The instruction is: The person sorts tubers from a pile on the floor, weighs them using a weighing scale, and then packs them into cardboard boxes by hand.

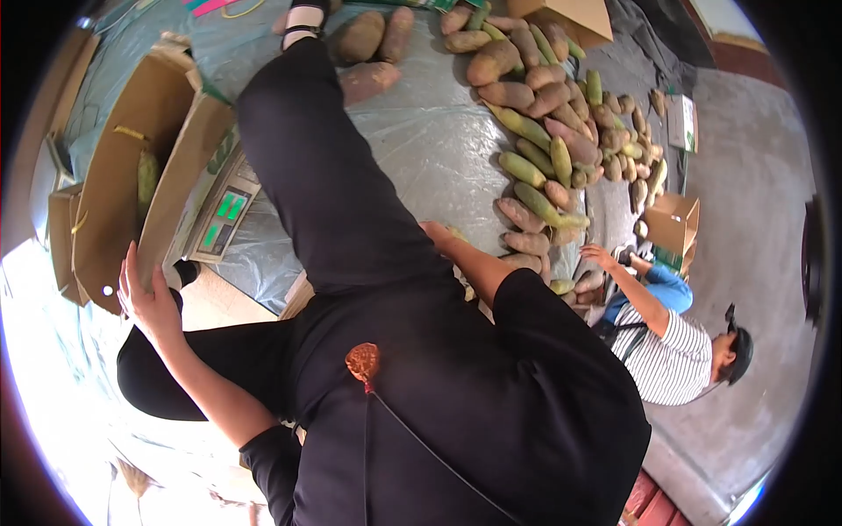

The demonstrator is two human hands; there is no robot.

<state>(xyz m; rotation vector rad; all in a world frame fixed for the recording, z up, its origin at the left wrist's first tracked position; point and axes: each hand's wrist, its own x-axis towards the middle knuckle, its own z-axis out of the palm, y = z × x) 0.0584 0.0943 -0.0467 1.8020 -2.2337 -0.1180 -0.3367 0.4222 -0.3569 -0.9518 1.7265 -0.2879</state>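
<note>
The setting appeared to be a produce packing or storage room. Brown and green elongated tubers lay heaped on plastic sheeting over the floor; open cardboard boxes and a digital scale with green readouts stood nearby, beside a bare grey concrete surface.

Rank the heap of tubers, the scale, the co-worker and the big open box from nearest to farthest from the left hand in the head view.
From the left hand:
1. Box: left, at the fingers.
2. Scale: just right of the box.
3. Heap: right of the legs.
4. Co-worker: far right.
</note>
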